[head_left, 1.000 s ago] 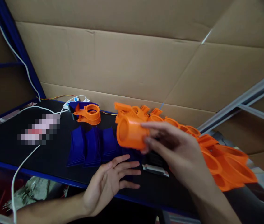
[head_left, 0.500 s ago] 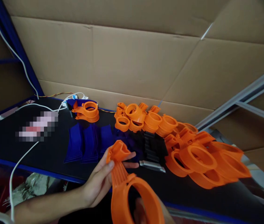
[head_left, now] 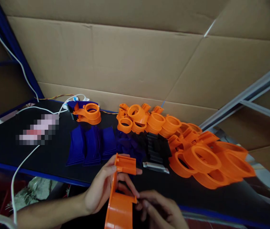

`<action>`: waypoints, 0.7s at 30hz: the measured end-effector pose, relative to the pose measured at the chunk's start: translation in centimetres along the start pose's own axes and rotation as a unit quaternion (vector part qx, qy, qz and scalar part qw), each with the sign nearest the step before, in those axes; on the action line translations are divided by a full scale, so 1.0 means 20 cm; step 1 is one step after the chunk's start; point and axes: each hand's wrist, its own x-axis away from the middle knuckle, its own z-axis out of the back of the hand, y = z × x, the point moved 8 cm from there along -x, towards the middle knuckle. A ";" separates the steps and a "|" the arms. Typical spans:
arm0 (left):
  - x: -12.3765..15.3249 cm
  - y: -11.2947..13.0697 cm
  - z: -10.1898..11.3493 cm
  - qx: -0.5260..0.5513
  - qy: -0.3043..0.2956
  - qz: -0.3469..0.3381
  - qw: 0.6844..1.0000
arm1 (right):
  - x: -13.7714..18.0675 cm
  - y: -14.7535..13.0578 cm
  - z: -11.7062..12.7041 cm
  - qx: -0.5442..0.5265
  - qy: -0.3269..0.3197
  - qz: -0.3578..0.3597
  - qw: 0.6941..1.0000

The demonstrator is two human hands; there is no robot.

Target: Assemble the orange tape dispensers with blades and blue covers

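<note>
An orange plastic tape dispenser body (head_left: 119, 210), with a wide ring and a grooved head, is held up at the front, seen side-on. My left hand (head_left: 101, 187) wraps around its narrow arm just below the head, thumb on the near side and fingers behind. At the small tab on the ring's edge, the fingers of my right hand (head_left: 161, 208) are pinched together, close to my left fingertips. Whatever lies in that pinch is hidden. Curved blue plastic pieces (head_left: 93, 146) lie just beyond my left hand. A silver-grey cutter-like strip (head_left: 156, 167) rests beyond my right hand.
Several orange dispenser bodies are piled at the right (head_left: 203, 160) and back (head_left: 156, 122). An orange-and-blue stack (head_left: 89, 113) stands back left. Small dark blue pieces (head_left: 130, 144) and black ribbed parts (head_left: 154, 148) lie mid-table. A white cable (head_left: 20, 165) crosses the left edge; cardboard (head_left: 125, 57) walls the back.
The orange dispenser body has been turned from showing its ring opening to side-on. My right hand has come out from behind the ring to its right edge, fingers pinched.
</note>
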 end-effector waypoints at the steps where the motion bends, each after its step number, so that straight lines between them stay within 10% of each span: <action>1: -0.01 -0.03 0.01 -0.013 -0.013 0.010 1.000 | 0.00 -0.04 0.08 0.051 0.050 0.028 0.997; 4: -0.02 -0.09 0.07 -0.058 -0.014 0.017 0.998 | -0.03 -0.19 0.21 0.202 0.142 0.127 0.961; 11: -0.06 -0.10 0.11 -0.063 -0.032 0.031 0.997 | -0.22 -0.34 0.18 0.404 0.133 0.208 0.881; 21: -0.06 -0.05 0.10 -0.117 -0.047 0.028 0.992 | -0.33 -0.40 0.15 0.441 0.074 0.209 0.870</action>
